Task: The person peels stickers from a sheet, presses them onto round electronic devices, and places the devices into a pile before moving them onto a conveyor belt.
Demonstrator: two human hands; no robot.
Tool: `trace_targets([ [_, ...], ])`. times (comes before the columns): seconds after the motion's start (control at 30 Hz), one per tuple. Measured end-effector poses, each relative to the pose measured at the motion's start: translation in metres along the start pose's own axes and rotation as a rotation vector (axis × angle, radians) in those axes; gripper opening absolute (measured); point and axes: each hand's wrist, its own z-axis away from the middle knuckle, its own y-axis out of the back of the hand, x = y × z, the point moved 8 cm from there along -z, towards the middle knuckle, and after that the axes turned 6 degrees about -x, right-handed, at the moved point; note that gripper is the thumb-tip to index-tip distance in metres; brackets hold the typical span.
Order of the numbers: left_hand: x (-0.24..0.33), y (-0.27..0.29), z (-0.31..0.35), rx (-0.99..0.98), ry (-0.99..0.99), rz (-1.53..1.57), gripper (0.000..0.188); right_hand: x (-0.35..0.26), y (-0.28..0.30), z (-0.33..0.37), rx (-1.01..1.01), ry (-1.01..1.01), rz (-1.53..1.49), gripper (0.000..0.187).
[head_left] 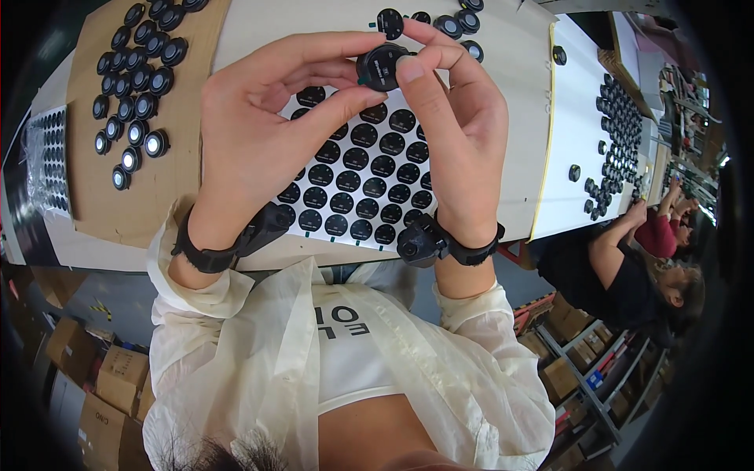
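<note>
The broad pale table (525, 141) is stretching out in front of the person, with a brown cardboard board (188, 102) lying along its left side and a white sheet of round black labels (364, 173) spreading beneath the hands. That sheet is showing row after row of labels, so by my reckoning plenty of labelling is waiting. Near its far edge both hands are working close together: the left hand (255, 125) is pinching a black disc (377, 69), index finger along the top rim and thumb under the lower one, while the right hand (467, 118) is bracing the right side, thumb lying on the face and bent fingers reaching beyond. Both grips are closing snugly on this one piece. On the board, black round units (140, 77) are sitting in a loose crowd, showing pale shiny centres rather than printed faces, so I am judging them unlabelled. The disc is resting between the fingertips of both hands, its printed face turning toward the wearer, its label seemingly on or nearly so. Just beyond, a separate round label (390, 23) is showing beside the right index fingertip; whether it is clinging there or lying on the table, I cannot tell. A tiny green tab (363, 81) is poking out at the disc's lower left edge.
</note>
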Motion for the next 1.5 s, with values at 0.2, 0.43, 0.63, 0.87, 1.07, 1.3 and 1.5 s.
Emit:
trace_targets([
  [0.2, -0.001, 0.001, 0.001, -0.007, 0.024, -0.069, 0.040, 0.003, 0.000, 0.000, 0.006, -0.009, 0.040, 0.014],
  [0.43, -0.002, 0.000, 0.004, 0.026, 0.073, 0.034, 0.037, 0.003, 0.001, 0.000, 0.027, 0.016, 0.107, 0.015],
  [0.63, -0.012, 0.005, 0.002, 0.066, 0.062, 0.122, 0.028, -0.006, 0.000, 0.001, 0.005, 0.150, 0.302, 0.016],
  [0.87, -0.009, 0.012, 0.003, 0.069, 0.026, 0.136, 0.025, -0.015, 0.004, 0.002, 0.096, 0.252, 0.300, 0.034],
  [1.07, 0.019, 0.035, 0.007, 0.047, -0.097, -0.479, 0.024, -0.013, 0.011, -0.003, 0.075, 0.233, 0.107, 0.039],
  [1.3, 0.006, 0.102, 0.031, -0.008, -0.001, -1.204, 0.020, -0.031, 0.041, 0.005, 0.264, 0.222, -0.078, 0.029],
  [1.5, 0.011, 0.114, 0.025, -0.042, 0.090, -1.290, 0.019, -0.035, 0.081, 0.010, 0.419, 0.273, -0.210, 0.024],
])
